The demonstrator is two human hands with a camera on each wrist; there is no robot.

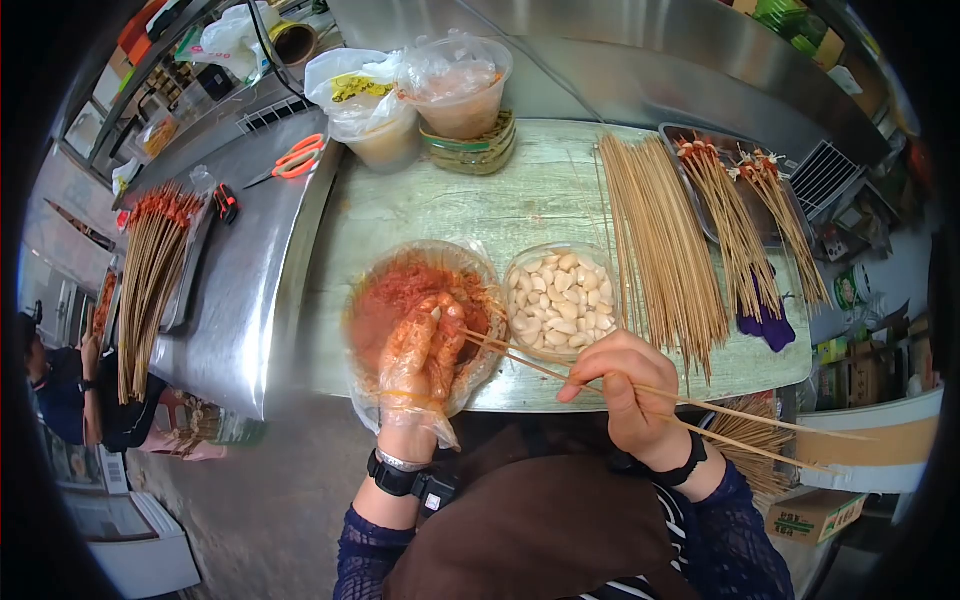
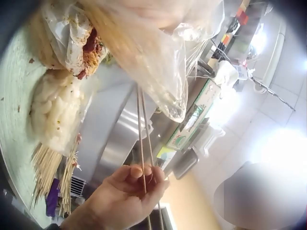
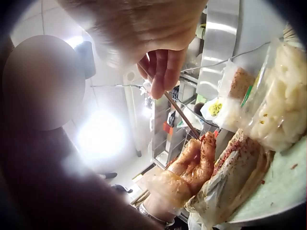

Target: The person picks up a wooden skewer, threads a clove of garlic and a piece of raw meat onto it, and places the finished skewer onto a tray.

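Observation:
In the head view my left hand (image 1: 418,350), in a clear plastic glove smeared red, is over a plastic-lined bowl (image 1: 470,386) of red seasoning. Its curled fingers pinch the near ends of two thin bamboo skewers (image 2: 140,120); whatever else lies in that grip is hidden. My bare right hand (image 1: 632,390) grips both skewers further along, their other ends sticking out to the right. From the right wrist view, red bits coat the gloved fingertips (image 3: 207,143) at the skewer end. Peeled garlic cloves (image 1: 560,300) fill a clear bowl beside the seasoning.
Loose bamboo skewers (image 1: 660,250) lie right of the garlic, near a metal tray with loaded skewers (image 1: 725,200). More loaded skewers (image 1: 155,270) are on the left counter, with orange-handled scissors (image 1: 298,157). Tubs (image 1: 460,100) stand at the back. Another person (image 1: 75,390) is far left.

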